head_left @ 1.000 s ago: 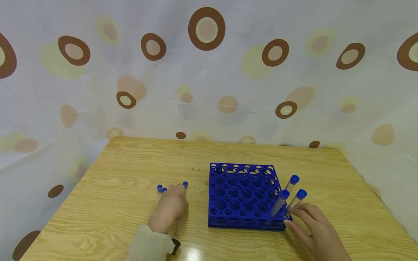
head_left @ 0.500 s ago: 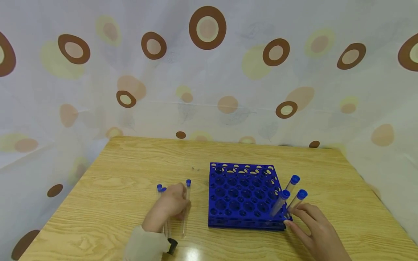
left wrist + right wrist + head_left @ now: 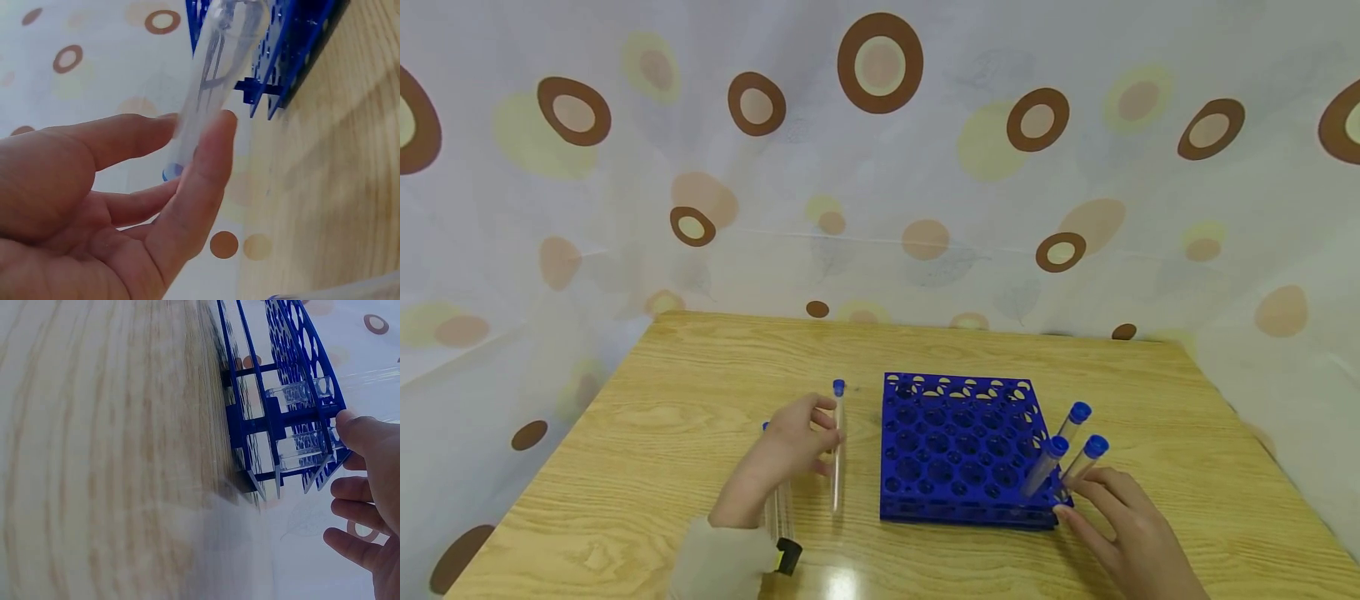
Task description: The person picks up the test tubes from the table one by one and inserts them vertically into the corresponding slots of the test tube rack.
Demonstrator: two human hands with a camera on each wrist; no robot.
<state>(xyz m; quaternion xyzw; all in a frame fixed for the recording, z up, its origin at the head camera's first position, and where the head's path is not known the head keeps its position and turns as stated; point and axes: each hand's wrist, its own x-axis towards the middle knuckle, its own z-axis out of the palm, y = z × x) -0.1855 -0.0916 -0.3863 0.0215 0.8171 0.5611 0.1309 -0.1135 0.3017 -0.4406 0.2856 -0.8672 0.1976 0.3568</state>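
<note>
Spotted curtain (image 3: 880,167) behind and to both sides; wooden table (image 3: 700,375) in front of it. Blue rack (image 3: 958,442) sits on the table right of centre, top plate full of round holes, mostly unfilled. Three capped tubes (image 3: 1067,442) stand tilted in the rack's near right corner, blue caps up and leaning to the right. Right hand (image 3: 1131,533) rests at that near right corner, fingers spread and fairly straight, fingertips touching the rack's edge just beside the standing tubes; grip loose, nothing clasped. The right wrist view shows a fingertip against the rack's frame, with tube bottoms visible through the side. Left hand (image 3: 793,446) is left of the rack, raised off the table, pinching a clear tube (image 3: 837,450) between thumb and fingers. This tube stands nearly upright, blue cap (image 3: 838,387) on top, lower end close to the table, just beside the rack's left side and apart from it. The left wrist view confirms thumb and fingertips closed on the tube's wall. More tubes (image 3: 782,508) lie on the table under the left forearm, partly hidden; pale sleeve (image 3: 722,562) at the wrist
</note>
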